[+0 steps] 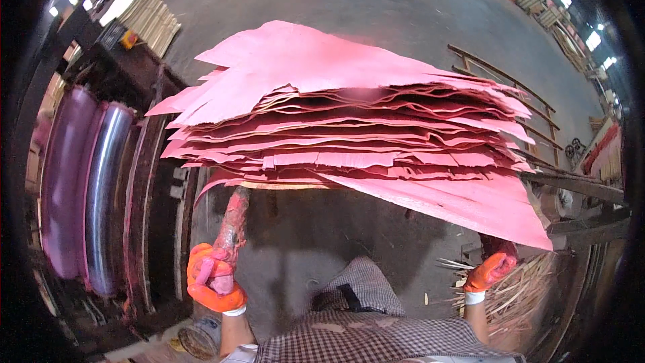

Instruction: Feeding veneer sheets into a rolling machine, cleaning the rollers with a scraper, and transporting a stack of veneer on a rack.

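Sheets [363, 67] of pink, ragged and wavy, sit in a loose stack ahead of a checked apron [396, 333], spanning the space between two orange-gloved hands. The left hand [216, 279] is closed around a pink-caked bar [232, 222], which runs out of sight under the stack's near edge; the right hand [489, 273] is curled at a dark red stub [496, 246], though whether it truly grips cannot be told. Uneven lifting between the two sides would likely tip the stack and send its misaligned layers sliding. One long corner droops just above the right hand and could snag or tear should that hand rise or twist. Coating caked on the bar might let the left glove slip. A swing leftward risks brushing the rollers [107, 195], while scraps [514, 289] near the right hand could catch a foot.
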### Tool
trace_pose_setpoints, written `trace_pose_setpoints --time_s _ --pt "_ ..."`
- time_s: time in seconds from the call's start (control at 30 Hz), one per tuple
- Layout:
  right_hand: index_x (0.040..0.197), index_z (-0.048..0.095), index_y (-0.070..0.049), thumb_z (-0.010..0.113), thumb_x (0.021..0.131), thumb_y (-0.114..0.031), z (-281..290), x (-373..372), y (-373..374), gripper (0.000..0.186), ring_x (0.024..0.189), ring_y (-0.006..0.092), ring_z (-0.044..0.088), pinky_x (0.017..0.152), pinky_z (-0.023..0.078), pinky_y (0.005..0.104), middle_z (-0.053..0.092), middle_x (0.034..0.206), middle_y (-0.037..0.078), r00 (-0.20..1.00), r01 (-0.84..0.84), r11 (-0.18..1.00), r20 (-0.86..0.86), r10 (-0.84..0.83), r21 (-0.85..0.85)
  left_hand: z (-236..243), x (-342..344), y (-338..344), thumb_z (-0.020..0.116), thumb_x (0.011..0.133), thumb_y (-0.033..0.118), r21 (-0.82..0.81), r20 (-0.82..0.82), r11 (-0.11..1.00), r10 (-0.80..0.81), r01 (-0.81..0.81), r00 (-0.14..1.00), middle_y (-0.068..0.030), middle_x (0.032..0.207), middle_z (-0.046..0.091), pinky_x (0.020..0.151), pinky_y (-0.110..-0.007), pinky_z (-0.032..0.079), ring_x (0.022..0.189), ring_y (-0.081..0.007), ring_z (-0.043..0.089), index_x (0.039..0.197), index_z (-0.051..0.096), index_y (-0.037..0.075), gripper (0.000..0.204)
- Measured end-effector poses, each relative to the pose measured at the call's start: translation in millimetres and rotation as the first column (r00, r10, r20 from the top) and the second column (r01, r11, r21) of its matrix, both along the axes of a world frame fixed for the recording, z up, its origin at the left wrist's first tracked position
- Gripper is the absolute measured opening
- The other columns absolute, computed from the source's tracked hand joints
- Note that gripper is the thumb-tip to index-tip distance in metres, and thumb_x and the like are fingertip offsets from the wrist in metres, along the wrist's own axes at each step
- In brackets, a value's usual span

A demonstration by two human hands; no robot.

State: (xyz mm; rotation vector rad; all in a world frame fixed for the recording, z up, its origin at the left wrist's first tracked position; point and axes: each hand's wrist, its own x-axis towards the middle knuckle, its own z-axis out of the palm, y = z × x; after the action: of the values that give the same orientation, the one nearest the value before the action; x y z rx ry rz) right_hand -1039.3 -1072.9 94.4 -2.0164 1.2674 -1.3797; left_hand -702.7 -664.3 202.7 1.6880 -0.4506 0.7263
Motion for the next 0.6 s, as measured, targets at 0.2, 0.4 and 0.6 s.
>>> trace_pose_setpoints --time_s 0.2,0.4,0.6 --pt "0.129 0.054 0.0 0.053 0.104 -0.03 -17.9 -10.0 -19.0 0.039 0.113 0.022 0.055 0.101 0.044 0.0377 0.057 0.124 0.01 0.994 0.1 0.971 -0.016 -0.106 -0.216 -7.7 1.8 26.3 0.036 0.107 0.03 0.187 0.188 0.98 -0.106 0.071 0.976 -0.0071 0.077 0.056 0.079 -0.047 0.044 0.074 -0.0238 0.053 0.107 0.054 0.0 0.035" --pt "0.108 0.056 -0.005 0.055 0.098 -0.019 -17.9 8.0 -7.3 0.017 0.1 0.0194 0.054 0.093 0.045 0.0329 0.058 0.107 0.005 0.963 -0.028 0.988 0.262 0.068 -0.155 -23.2 2.7 27.2 0.04 0.106 0.027 0.035 0.176 0.966 -0.259 0.257 0.949 -0.0088 0.088 0.055 0.084 -0.044 0.044 0.08 -0.024 0.051 0.115 0.058 -0.006 0.039" --pt "0.092 0.056 -0.007 0.06 0.088 -0.004 17.0 50.5 0.4 0.006 0.089 0.0239 0.054 0.083 0.043 0.0386 0.057 0.093 0.009 0.947 -0.086 0.955 0.273 0.167 -0.285 -42.0 -2.2 28.5 0.036 0.107 0.033 -0.132 0.21 0.973 -0.159 0.189 0.965 -0.0104 0.094 0.059 0.09 -0.043 0.045 0.089 -0.0248 0.054 0.119 0.06 -0.008 0.049"
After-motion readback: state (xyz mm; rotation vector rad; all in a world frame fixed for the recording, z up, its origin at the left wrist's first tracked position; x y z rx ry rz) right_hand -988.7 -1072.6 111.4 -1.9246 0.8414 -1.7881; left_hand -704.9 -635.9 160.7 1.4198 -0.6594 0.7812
